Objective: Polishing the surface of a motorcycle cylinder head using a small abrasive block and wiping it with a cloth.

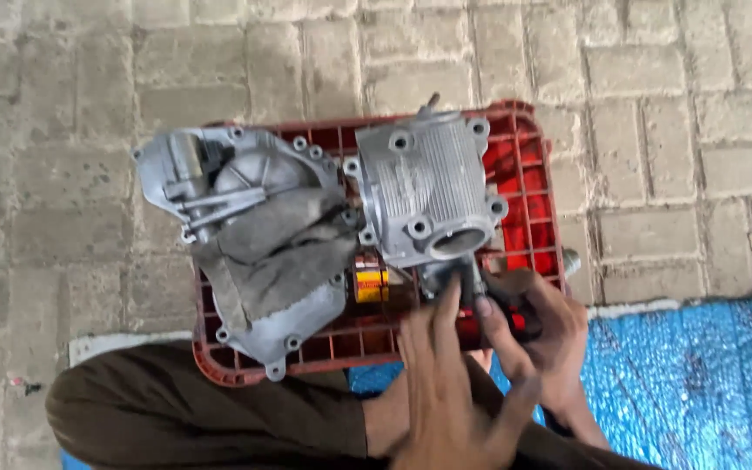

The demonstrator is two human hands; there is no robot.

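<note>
One red plastic lattice crate (528, 165) sits on the paving. Two grey cast-metal engine parts rest on it: one finned aluminium block (428, 187) and one rounded aluminium cover (245, 174). One dirty grey rag (280, 248) drapes over the cover. One small yellow-and-red item (371, 280) (partly hidden) shows between them. One blue tarpaulin (698, 374) lies nearby. Two bare hands, left hand (450, 392) and right hand (541, 335).

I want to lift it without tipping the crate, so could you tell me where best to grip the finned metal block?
Probably by its two long sides, coming from above. The finned metal block lies flat on the red crate, with lugged corners to stop slipping. The grey rag crowds one side, and both hands work its near end.
</note>
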